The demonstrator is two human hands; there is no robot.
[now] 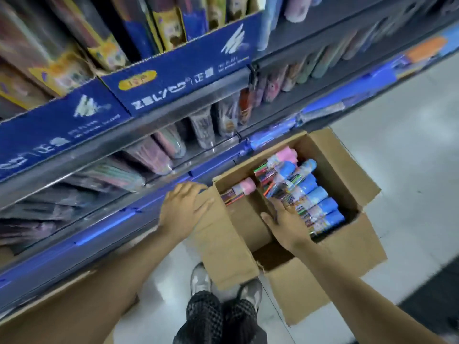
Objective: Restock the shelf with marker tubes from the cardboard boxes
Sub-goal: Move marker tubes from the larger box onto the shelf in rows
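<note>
Several shelf [173, 112] tiers on the left, packed with stationery. Open cardboard box [347, 247] on the floor beside it, marker tubes [315, 202] stacked inside. Left hand [182, 209] flat on a box flap, fingers straight. Right hand [285, 219] inside the box, fingers reaching onto the tubes, grip unclear.

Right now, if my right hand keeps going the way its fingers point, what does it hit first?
Most likely the blue-capped marker tubes in the cardboard box; the right hand already looks to be reaching them, though depth is unclear.
</note>
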